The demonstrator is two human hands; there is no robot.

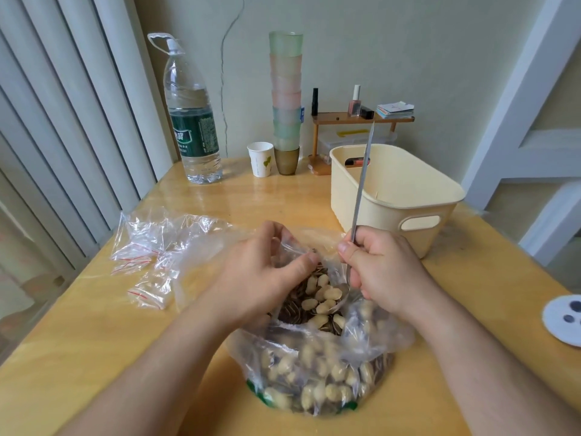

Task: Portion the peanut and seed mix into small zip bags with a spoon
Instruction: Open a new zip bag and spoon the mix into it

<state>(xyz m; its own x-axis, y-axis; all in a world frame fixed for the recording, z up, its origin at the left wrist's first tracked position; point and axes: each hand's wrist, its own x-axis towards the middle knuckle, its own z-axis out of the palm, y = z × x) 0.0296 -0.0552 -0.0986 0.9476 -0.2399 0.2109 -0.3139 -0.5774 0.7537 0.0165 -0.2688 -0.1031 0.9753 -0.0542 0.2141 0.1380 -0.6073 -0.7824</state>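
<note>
A large clear plastic bag point(317, 372) full of peanuts and striped sunflower seeds point(314, 303) sits on the table's near middle. My left hand point(261, 272) pinches the bag's open rim at the far left and holds it apart. My right hand point(380, 269) grips a long metal spoon point(361, 187) by its handle, which points up and away; the bowl sits down in the mix, loaded with peanuts. Several small zip bags point(141, 262) with red seal lines lie in a loose pile on the table to the left.
A cream plastic basket point(408, 209) stands close behind my right hand. Farther back are a big water bottle point(191, 121), a paper cup point(261, 158), a tall stack of cups point(286, 99) and a small wooden shelf point(361, 118). A white disc point(566, 319) lies at the right edge.
</note>
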